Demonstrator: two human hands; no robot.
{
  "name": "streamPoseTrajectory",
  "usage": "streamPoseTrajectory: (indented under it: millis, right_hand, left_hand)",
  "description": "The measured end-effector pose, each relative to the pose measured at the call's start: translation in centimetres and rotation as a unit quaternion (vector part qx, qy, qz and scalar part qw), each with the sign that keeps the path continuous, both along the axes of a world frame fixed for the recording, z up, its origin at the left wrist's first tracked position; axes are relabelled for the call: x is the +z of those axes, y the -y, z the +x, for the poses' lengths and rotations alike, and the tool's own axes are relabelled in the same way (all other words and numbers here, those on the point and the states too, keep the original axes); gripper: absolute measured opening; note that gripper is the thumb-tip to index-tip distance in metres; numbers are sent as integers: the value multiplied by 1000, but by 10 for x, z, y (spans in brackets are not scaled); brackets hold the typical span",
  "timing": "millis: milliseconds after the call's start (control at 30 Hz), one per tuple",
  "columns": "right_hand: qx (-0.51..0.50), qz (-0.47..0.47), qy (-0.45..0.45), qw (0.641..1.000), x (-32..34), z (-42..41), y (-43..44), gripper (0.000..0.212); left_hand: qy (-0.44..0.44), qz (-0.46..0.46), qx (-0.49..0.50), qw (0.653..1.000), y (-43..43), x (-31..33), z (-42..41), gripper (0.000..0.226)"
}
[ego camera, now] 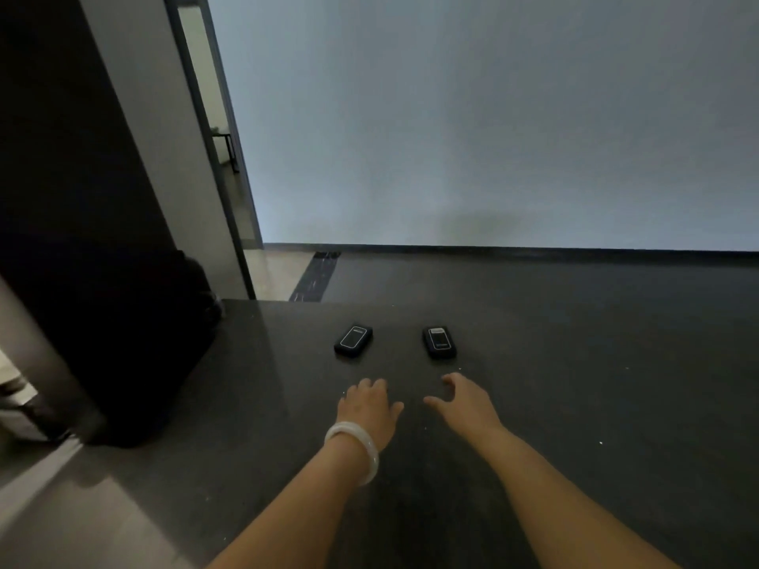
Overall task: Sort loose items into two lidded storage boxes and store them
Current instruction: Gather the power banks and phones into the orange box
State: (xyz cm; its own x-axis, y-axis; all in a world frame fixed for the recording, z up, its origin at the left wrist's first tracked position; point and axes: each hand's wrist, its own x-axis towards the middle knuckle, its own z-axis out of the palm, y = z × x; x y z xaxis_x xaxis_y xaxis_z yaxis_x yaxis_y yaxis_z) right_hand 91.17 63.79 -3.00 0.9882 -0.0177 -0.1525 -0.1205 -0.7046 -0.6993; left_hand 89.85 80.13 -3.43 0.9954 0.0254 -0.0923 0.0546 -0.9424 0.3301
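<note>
My left hand and right hand reach across the dark desk, fingers loose, holding nothing. The small black left device and right device lie flat just beyond them.

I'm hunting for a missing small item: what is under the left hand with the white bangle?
Only the dark surface shows around the left hand; nothing sticks out from beneath. The spot under its palm and fingers is covered, so I cannot tell.
</note>
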Motion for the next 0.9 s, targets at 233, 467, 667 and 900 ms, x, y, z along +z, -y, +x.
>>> streamPoseTrajectory:
  millis: [233, 467, 667, 900]
  right_hand:
    - [-46, -4, 16, 999, -27, 75, -13, 81]
    - [-117, -107, 24, 987, -64, 152, -11, 107]
    - [-157, -177, -1, 972, -88, 189, -21, 114]
    - [-179, -212, 58, 959, -96, 192, -25, 76]
  left_hand:
    - [1, 5, 24, 1000, -17, -25, 79, 52]
    - [22, 19, 98, 995, -23, -49, 154, 78]
    - [-17, -27, 198, 980, -44, -74, 191, 113]
    - [-11, -44, 241, 970, -55, -98, 200, 115]
